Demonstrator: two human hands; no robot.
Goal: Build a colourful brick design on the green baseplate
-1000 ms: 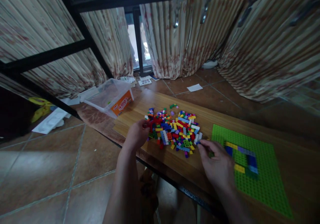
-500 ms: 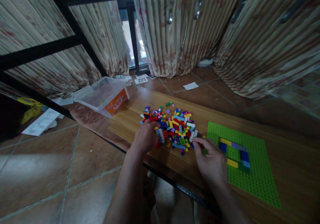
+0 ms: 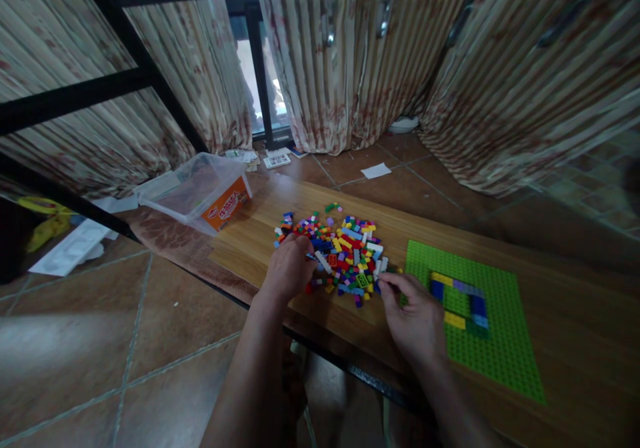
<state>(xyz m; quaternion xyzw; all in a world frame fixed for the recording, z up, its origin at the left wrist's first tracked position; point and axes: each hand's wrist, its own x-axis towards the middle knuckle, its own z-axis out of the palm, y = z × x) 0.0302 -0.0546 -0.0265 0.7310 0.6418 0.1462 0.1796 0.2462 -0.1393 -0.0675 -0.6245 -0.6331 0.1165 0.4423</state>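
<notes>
Lying mid-frame, the bricks [image 3: 345, 243] look light, stiff and slightly slick, best pinched by opposite sides; the left hand [image 3: 289, 268] curls over their left edge, its hold hidden, while the right hand [image 3: 416, 313], right of centre, pinches thumb-to-finger, contents unclear

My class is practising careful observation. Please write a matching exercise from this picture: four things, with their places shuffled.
Things
1. Clear plastic bin with an orange label
2. Flat green studded baseplate
3. Heap of small multicoloured plastic bricks
4. White rectangular sheet of paper

Places
A. Under a hollow outline of yellow, blue and purple bricks
B. On the brown tiled floor, beyond the table
C. To the left of both hands
D. On the wooden tabletop, mostly between the left hand and the right hand

Right pairs: 1-C, 2-A, 3-D, 4-B
</notes>
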